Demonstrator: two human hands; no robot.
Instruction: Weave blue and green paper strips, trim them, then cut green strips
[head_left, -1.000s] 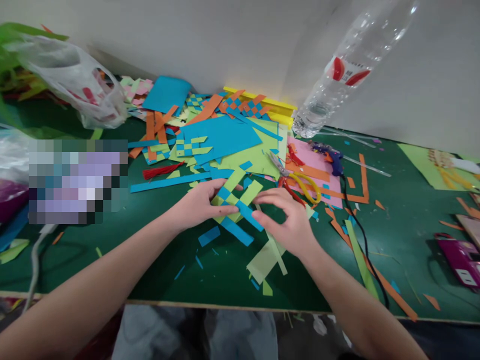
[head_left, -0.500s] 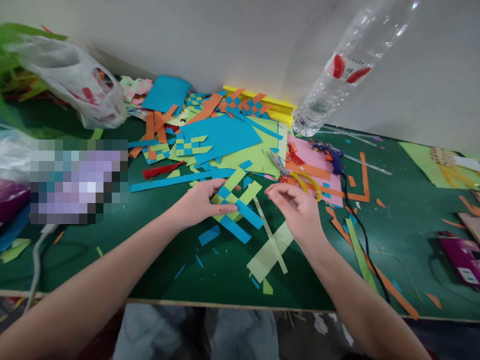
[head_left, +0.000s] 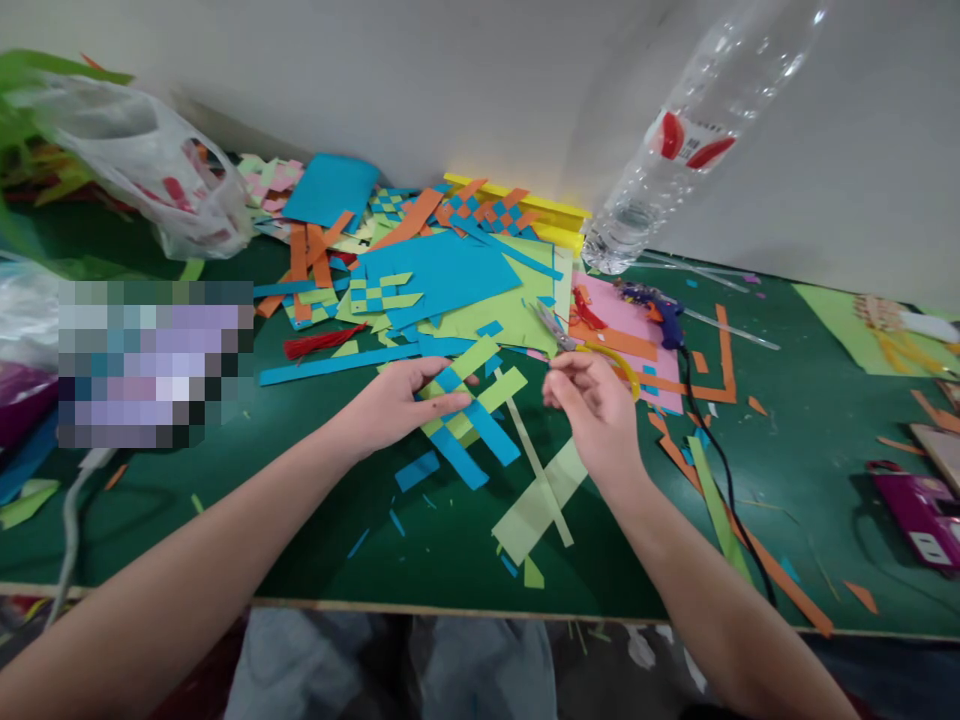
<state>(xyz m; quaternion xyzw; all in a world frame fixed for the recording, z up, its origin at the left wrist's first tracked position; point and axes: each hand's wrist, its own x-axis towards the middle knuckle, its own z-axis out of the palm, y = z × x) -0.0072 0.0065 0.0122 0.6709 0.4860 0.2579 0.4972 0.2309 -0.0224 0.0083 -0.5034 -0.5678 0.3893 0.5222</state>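
My left hand pinches a woven paper piece of blue and light green strips, thumb on top. Loose strip ends stick out from the weave toward the right and toward me. To its right, my right hand hovers with curled fingers; whether anything is between the fingertips is hidden. Just beyond that hand lie scissors with yellow handles, partly covered by it. Pale green strips lie crossed on the table below the woven piece, beside a short blue strip.
Blue sheets and woven scraps are heaped at the back. A glue gun with a black cord lies at right, near a clear bottle by the wall. A phone-like blurred object and a plastic bag stand left. A purple box sits far right.
My right hand has drawn slightly away from the woven piece, its fingers curling more. The woven piece has turned a little in my left hand, its blue ends shifting left.
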